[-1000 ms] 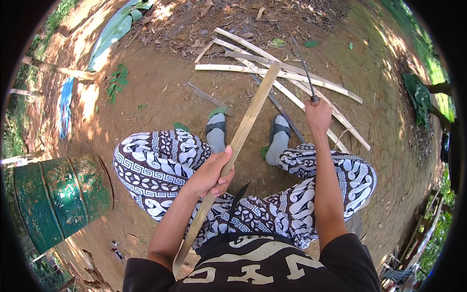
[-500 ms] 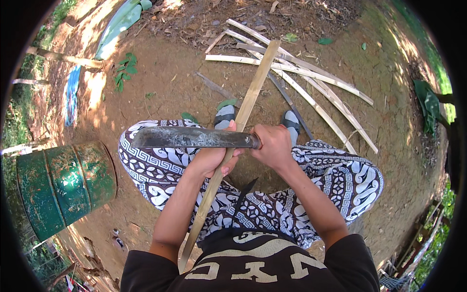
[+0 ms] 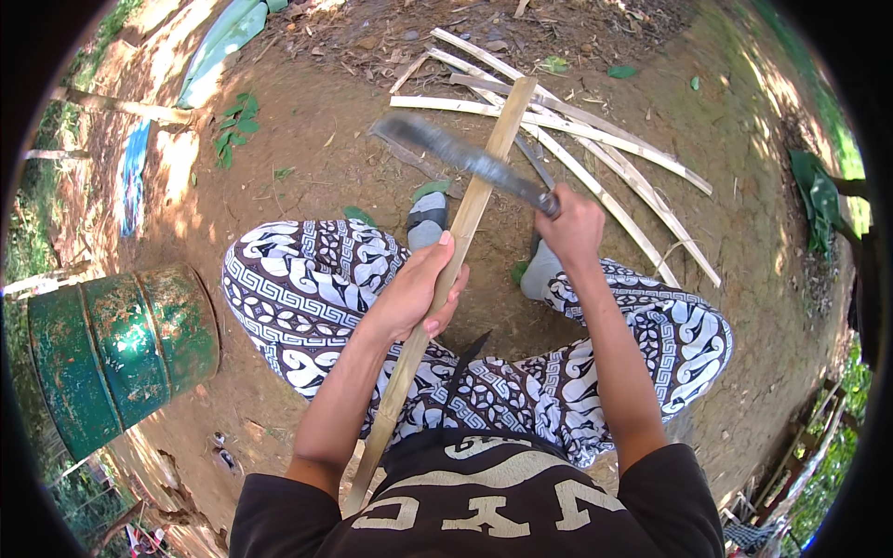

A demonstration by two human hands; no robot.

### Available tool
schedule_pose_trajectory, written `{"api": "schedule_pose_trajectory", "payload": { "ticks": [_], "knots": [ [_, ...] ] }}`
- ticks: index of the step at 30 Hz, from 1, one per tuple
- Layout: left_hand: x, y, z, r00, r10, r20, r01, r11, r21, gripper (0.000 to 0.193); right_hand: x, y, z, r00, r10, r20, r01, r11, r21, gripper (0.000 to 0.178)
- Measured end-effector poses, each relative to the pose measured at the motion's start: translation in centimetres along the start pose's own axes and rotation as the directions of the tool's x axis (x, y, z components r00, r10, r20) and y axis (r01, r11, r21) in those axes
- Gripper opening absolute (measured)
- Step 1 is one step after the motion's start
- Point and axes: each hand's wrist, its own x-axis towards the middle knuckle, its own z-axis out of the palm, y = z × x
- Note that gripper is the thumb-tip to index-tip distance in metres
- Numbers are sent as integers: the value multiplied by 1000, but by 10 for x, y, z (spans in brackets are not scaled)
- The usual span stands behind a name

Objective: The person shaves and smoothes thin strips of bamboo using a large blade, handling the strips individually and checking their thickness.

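Observation:
My left hand (image 3: pixel 420 290) is wrapped round the middle of a long bamboo strip (image 3: pixel 486 169), which slants from beside my waist up and away to the right. In my right hand (image 3: pixel 569 228) is the handle of a machete (image 3: pixel 446 149). Its dark, broad blade points to the far left and crosses over the strip, beyond my left hand. The blade is smeared by motion, so I cannot tell whether its edge touches the bamboo. Between my patterned trouser legs (image 3: pixel 298 279) a dark pointed tip (image 3: pixel 473 349) sticks up near my lap.
Several pale split bamboo strips (image 3: pixel 605 153) lie crossed on the brown dirt ground (image 3: pixel 307 186) ahead and to the right. A rusty green drum (image 3: pixel 126 349) lies at the left. Beyond it are a blue bundle (image 3: pixel 134 177) and a large green leaf (image 3: pixel 223 46).
My right hand has moved away and slightly right, carrying the machete along the bamboo strip from near my left hand toward its far end. The blade has turned slantwise. My left hand keeps its grip.

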Motion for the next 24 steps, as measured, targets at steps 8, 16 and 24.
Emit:
{"api": "schedule_pose_trajectory", "payload": {
  "ticks": [8, 16, 24],
  "knots": [
    [7, 5, 7, 999, 15, 36, -15, 1000, -12, 54, -8, -35, -18, 997, 44, 57, -55, 974, 219, 16],
    [7, -3, 3, 999, -36, -37, 37, 999, 27, 49, -31, -78, -21, 956, -264, 125, 211, 920, 330, 20],
    [9, -9, 2, 998, -14, -55, 16, 999, 38, 46, -35, -67, -13, 951, -287, 111, 252, 934, 254, 22]
  ]
}}
